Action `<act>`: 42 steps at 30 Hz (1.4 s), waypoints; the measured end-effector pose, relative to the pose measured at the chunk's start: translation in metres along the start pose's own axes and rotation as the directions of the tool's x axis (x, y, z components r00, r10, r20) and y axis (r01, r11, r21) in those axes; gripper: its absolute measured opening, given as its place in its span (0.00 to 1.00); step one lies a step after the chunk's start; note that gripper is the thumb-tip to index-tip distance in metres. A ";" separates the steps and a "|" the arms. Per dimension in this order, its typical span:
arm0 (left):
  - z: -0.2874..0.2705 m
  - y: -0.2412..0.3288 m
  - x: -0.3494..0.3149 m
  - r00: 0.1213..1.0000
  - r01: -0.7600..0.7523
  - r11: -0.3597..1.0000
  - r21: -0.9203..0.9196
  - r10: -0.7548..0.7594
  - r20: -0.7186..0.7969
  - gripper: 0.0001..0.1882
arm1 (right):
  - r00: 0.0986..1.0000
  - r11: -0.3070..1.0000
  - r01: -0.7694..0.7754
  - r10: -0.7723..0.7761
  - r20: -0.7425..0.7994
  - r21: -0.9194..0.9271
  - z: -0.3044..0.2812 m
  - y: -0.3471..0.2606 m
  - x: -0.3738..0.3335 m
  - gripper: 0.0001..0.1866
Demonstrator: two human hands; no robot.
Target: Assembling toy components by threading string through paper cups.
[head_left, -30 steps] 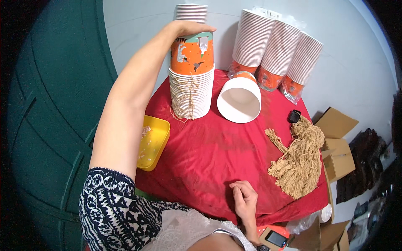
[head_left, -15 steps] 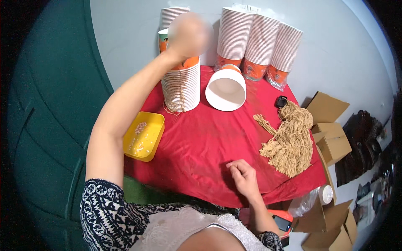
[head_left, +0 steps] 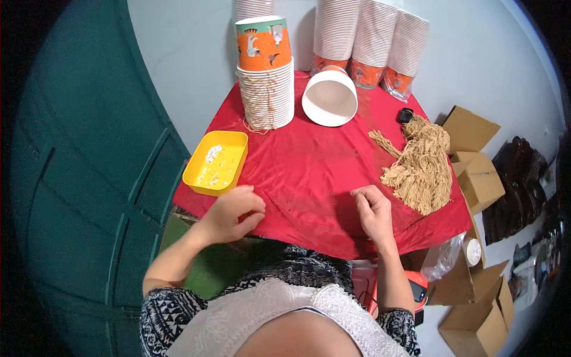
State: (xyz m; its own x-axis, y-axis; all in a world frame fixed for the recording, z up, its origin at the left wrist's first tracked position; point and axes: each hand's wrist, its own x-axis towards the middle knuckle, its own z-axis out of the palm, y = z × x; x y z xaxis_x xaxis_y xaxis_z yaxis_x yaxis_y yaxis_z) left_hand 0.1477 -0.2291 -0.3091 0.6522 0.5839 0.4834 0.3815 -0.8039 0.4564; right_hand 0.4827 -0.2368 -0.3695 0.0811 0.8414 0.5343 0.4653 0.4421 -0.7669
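My left hand (head_left: 234, 213) hangs at the table's front left, beside a yellow tray (head_left: 239, 169). Its fingers bend loosely, the thumb stands apart, and nothing shows in it. To the right, my right hand (head_left: 375, 213) is low over the red cloth with curled fingers; whatever lies inside them is hidden. The tray holds small white pieces (head_left: 213, 154). Behind it stands a stack of nested paper buckets (head_left: 279, 98) with tan strings hanging down its side. The top one (head_left: 263, 50) shows its orange and green printed wall. Another white-lined bucket (head_left: 330, 102) lies tipped toward me.
Tan cords (head_left: 423, 169) lie bundled at the table's right, near a small black object (head_left: 405, 115). Tall wrapped bucket stacks (head_left: 372, 35) line the wall. Open cardboard boxes (head_left: 476, 178) stand beyond the right edge. A red cloth (head_left: 297, 178) covers the table.
My left hand has left the top of the bucket stack and come down to the front beside the tray. My right hand stays curled over the cloth. The view has shifted slightly.
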 end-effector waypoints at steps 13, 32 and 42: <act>0.059 0.011 -0.069 0.906 0.239 0.879 -0.412 -0.355 -0.231 0.04 | 0.969 0.971 -0.237 0.237 0.068 -0.003 0.021 0.027 -0.022 0.08; 0.064 0.005 -0.075 0.839 0.291 0.877 -0.382 -0.425 -0.339 0.07 | 0.997 0.990 -0.073 0.076 0.020 -0.119 0.026 0.009 -0.021 0.07; 0.055 0.018 -0.048 0.903 0.202 0.922 -0.332 -0.306 -0.302 0.05 | 0.958 0.973 -0.223 0.209 0.197 0.054 0.010 0.010 0.001 0.07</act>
State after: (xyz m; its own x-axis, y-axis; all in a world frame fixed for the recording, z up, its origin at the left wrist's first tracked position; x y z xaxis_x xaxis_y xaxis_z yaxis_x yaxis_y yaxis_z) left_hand 0.1587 -0.2777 -0.3650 0.2743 0.8076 0.5221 0.2658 -0.5854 0.7659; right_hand 0.4789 -0.2287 -0.3803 0.0014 0.9596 0.2815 0.3876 0.2590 -0.8847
